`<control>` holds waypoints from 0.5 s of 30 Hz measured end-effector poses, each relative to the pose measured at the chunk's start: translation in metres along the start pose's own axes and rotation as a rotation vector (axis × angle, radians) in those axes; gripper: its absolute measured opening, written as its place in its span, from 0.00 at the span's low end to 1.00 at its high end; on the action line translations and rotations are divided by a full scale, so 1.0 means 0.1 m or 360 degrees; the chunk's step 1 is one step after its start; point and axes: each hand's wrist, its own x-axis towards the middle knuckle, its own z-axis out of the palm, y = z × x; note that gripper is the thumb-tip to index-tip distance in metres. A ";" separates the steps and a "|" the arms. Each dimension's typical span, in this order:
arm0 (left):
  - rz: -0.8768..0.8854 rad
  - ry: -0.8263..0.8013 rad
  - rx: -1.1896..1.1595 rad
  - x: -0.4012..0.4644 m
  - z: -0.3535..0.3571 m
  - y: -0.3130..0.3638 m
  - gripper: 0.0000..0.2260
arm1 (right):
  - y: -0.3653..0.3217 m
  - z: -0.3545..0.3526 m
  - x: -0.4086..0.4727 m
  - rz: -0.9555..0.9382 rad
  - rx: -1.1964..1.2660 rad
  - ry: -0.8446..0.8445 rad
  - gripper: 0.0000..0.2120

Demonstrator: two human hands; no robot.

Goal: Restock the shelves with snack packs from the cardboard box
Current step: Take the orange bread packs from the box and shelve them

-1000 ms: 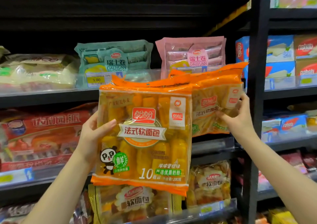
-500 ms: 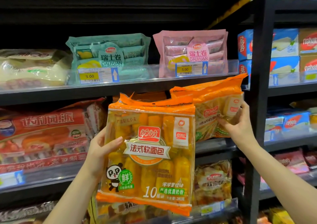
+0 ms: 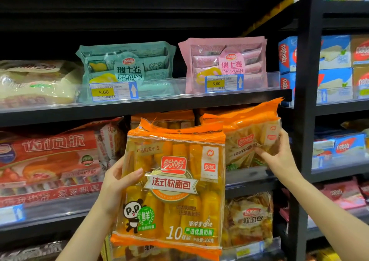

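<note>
My left hand grips the left edge of an orange pack of soft bread, thumb on its front, and holds it upright in front of the middle shelf. My right hand holds a second orange pack by its right side, tilted, at the right end of that shelf under the upper shelf board. A third orange pack stands behind the front one, mostly hidden. The cardboard box is out of view.
The upper shelf carries a green roll pack, a pink one and a pale pack at the left. Red cake packs fill the middle shelf's left. A black upright post stands just right of my right hand.
Both packs sit lower relative to the upper shelf; the right-hand pack's top has gone from overlapping the upper shelf's rail to below its board. My grips are the same.
</note>
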 end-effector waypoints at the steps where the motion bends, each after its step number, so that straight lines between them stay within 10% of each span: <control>1: -0.0007 0.0004 0.0005 0.00 -0.01 -0.01 0.18 | 0.03 0.00 0.00 0.0021 -0.0017 0.0002 0.39; 15: 0.0003 0.0175 0.0028 0.05 -0.16 -0.06 0.14 | 0.05 0.07 0.39 0.0466 -0.0209 -0.0117 0.38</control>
